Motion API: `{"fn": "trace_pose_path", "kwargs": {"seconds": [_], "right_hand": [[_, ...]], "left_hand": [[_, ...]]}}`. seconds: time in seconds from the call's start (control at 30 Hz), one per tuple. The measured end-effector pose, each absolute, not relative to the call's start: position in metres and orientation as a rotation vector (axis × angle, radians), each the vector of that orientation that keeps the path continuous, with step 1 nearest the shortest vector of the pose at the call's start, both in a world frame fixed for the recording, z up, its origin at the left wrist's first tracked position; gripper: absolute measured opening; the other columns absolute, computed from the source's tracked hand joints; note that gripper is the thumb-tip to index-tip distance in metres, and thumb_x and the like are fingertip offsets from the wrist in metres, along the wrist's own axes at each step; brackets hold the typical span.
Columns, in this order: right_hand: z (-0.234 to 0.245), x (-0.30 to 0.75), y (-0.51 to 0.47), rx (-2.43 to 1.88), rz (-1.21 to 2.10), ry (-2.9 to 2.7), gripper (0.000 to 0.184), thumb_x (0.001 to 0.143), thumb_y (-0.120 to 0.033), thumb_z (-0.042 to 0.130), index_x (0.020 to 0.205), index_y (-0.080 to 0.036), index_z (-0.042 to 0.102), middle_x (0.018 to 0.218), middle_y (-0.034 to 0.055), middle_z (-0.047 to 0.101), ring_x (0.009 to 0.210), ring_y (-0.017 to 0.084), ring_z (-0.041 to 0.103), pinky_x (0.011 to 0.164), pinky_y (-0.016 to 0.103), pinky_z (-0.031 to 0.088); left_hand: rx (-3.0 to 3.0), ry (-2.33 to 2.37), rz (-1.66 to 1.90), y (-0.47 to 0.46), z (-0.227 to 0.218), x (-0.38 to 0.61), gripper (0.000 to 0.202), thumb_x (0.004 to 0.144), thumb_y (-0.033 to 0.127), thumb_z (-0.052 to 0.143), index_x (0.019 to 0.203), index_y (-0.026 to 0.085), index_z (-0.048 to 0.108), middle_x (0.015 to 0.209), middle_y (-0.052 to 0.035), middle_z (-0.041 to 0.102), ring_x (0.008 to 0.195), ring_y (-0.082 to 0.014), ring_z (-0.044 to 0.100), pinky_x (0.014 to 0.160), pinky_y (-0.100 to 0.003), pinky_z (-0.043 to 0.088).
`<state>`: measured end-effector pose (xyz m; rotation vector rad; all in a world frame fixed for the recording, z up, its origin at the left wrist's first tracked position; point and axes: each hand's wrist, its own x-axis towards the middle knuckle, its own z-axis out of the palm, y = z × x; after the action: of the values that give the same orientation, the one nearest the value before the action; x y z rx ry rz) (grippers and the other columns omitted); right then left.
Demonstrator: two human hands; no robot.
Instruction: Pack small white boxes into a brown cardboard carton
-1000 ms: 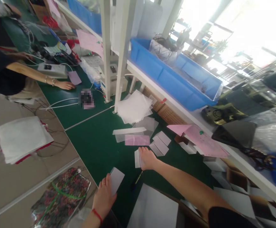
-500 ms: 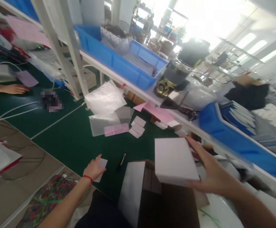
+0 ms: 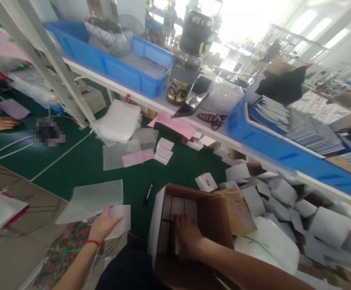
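Observation:
My left hand (image 3: pixel 103 225), with a red string round the wrist, pinches a flat white square (image 3: pixel 121 219) at the table's front edge; whether it is a card or a box face I cannot tell. A sheet of bubble wrap (image 3: pixel 98 197) lies right behind that hand. My right hand (image 3: pixel 187 235) reaches down into an open cardboard box (image 3: pixel 213 213). Its fingers are closed over a white box (image 3: pixel 178 243) there, partly hidden by the hand. More white boxes (image 3: pixel 177 206) stand packed along the carton's far side. A pen (image 3: pixel 148 194) lies left of the carton.
Loose white boxes (image 3: pixel 254 199) are heaped on the right, beside a white plastic bag (image 3: pixel 269 241). Blue bins (image 3: pixel 127 66) and a bottle (image 3: pixel 183 68) stand on the shelf above. Another person's hand (image 3: pixel 2 123) rests at the far left.
My right hand has carried a white box down and left into the carton. My left hand has moved slightly left and down with the white square; a bubble wrap sheet now lies by it.

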<state>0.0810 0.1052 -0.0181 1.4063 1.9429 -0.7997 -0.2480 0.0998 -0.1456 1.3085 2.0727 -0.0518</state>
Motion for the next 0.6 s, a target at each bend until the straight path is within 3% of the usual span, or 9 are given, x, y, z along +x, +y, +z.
{"fn": "trace_pose_path", "kwargs": {"seconds": [0.1, 0.27, 0.4, 0.47, 0.53, 0.6], "right_hand": [[-0.047, 0.079, 0.095, 1.448, -0.829, 1.93, 0.123, 0.04, -0.018, 0.095, 0.15, -0.006, 0.039, 0.147, 0.0287, 0.045, 0.134, 0.046, 0.044, 0.103, 0.054, 0.05], [-0.064, 0.094, 0.09, 1.56, -1.046, 1.851, 0.129, 0.044, -0.023, 0.096, 0.155, -0.008, 0.031, 0.156, 0.0262, 0.033, 0.145, 0.041, 0.031, 0.117, 0.044, 0.035], [-0.073, 0.102, 0.078, 1.721, -1.059, 1.772, 0.116, 0.053, -0.024, 0.089, 0.153, -0.008, 0.033, 0.158, 0.0277, 0.029, 0.143, 0.041, 0.038, 0.114, 0.044, 0.039], [-0.08, 0.105, 0.069, 1.795, -1.08, 1.711, 0.117, 0.056, -0.021, 0.085, 0.156, -0.005, 0.025, 0.159, 0.0304, 0.026, 0.142, 0.04, 0.041, 0.115, 0.043, 0.039], [-0.087, 0.11, 0.061, 1.852, -1.178, 1.666, 0.119, 0.064, -0.028, 0.081, 0.158, -0.002, 0.013, 0.157, 0.0313, 0.031, 0.141, 0.036, 0.044, 0.115, 0.041, 0.04], [-0.09, 0.114, 0.057, 1.831, -1.281, 1.7, 0.108, 0.078, -0.04, 0.07, 0.161, -0.011, 0.007, 0.149, 0.0235, 0.047, 0.136, 0.032, 0.05, 0.112, 0.041, 0.045]], "left_hand": [[1.257, 2.1, -0.058, 0.088, -0.149, -0.243, 0.064, 0.082, 0.048, 0.056, 0.134, 0.012, 0.047, 0.114, -0.0184, 0.073, 0.108, -0.0329, 0.07, 0.092, -0.038, 0.05], [1.208, 2.125, -0.028, 0.08, -0.156, -0.239, 0.067, 0.083, 0.048, 0.057, 0.137, 0.012, 0.043, 0.118, -0.0194, 0.071, 0.111, -0.0334, 0.068, 0.095, -0.039, 0.048], [1.231, 2.093, -0.024, 0.081, -0.155, -0.235, 0.069, 0.083, 0.05, 0.058, 0.137, 0.01, 0.044, 0.119, -0.0219, 0.069, 0.112, -0.0352, 0.067, 0.095, -0.041, 0.047], [1.251, 2.069, -0.036, 0.083, -0.154, -0.231, 0.071, 0.083, 0.053, 0.059, 0.138, 0.009, 0.044, 0.119, -0.0226, 0.068, 0.111, -0.036, 0.067, 0.094, -0.042, 0.048], [1.261, 2.057, -0.048, 0.084, -0.154, -0.227, 0.072, 0.084, 0.053, 0.058, 0.14, 0.009, 0.043, 0.12, -0.0232, 0.066, 0.11, -0.0367, 0.067, 0.092, -0.042, 0.048], [1.269, 2.049, -0.051, 0.086, -0.154, -0.224, 0.072, 0.085, 0.051, 0.057, 0.142, 0.009, 0.042, 0.123, -0.0238, 0.064, 0.11, -0.0367, 0.068, 0.091, -0.042, 0.049]]}}
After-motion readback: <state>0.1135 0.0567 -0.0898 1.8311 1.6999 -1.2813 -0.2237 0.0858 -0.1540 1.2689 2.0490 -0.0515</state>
